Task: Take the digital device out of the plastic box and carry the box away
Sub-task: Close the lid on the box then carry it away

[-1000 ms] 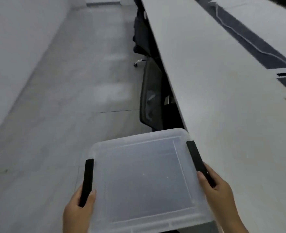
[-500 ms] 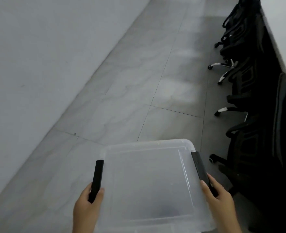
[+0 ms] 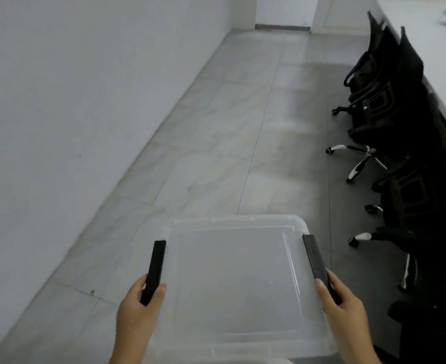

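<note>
A clear plastic box [image 3: 232, 279] with a translucent lid is held in front of me, over the floor. A black clip handle [image 3: 155, 269] runs along its left side and another black clip handle [image 3: 316, 258] along its right side. My left hand [image 3: 137, 313] grips the left handle near its close end. My right hand [image 3: 345, 311] grips the right handle the same way. Through the lid the box looks empty. No digital device shows in view.
A white wall [image 3: 72, 114] runs along the left. Grey tiled floor [image 3: 237, 132] stretches ahead between the wall and a row of black office chairs [image 3: 389, 106] on the right. A white table edge [image 3: 442, 82] lies behind the chairs, with a doorway-like recess at the far end.
The view has swung left, away from the long white table, onto the aisle along the wall. The box stays in both hands and has moved forward along the floor.
</note>
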{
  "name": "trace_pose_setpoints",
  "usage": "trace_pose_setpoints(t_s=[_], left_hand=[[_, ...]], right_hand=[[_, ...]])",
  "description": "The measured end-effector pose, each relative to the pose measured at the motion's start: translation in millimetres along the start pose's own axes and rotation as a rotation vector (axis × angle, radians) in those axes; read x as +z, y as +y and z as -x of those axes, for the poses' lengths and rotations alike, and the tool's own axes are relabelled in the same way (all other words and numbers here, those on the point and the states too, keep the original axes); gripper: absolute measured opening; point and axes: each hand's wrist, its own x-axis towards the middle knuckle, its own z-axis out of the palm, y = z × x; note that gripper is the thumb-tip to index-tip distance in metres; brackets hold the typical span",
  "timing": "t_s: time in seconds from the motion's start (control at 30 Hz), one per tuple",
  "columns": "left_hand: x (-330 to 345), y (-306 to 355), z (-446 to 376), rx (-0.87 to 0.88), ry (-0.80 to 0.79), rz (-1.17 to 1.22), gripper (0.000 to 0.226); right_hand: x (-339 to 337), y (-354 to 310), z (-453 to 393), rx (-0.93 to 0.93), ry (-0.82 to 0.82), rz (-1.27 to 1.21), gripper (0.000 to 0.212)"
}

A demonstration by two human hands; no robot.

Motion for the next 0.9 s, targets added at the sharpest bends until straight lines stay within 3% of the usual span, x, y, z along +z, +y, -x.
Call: trace_pose_setpoints(t_s=[0.27,0.53,0.73,0.9], left_hand=[[77,98,-188,0.004,-0.061,-0.009,0.033],[166,258,-384,0.139,-0.166,-0.057,0.032],[289,351,-493,0.133,-0.260,-0.086,0.037],[402,443,-571,0.132,-0.266,-0.063,0.031]], right_hand=[[82,-73,-175,0.077,0.078,-0.040,0.034],[143,-180,-358,0.096,0.235,-0.163,0.035],[147,-216,-505,0.188,0.361,-0.159,0.034],[129,-271,-660,0.187,0.361,-0.111,0.036]])
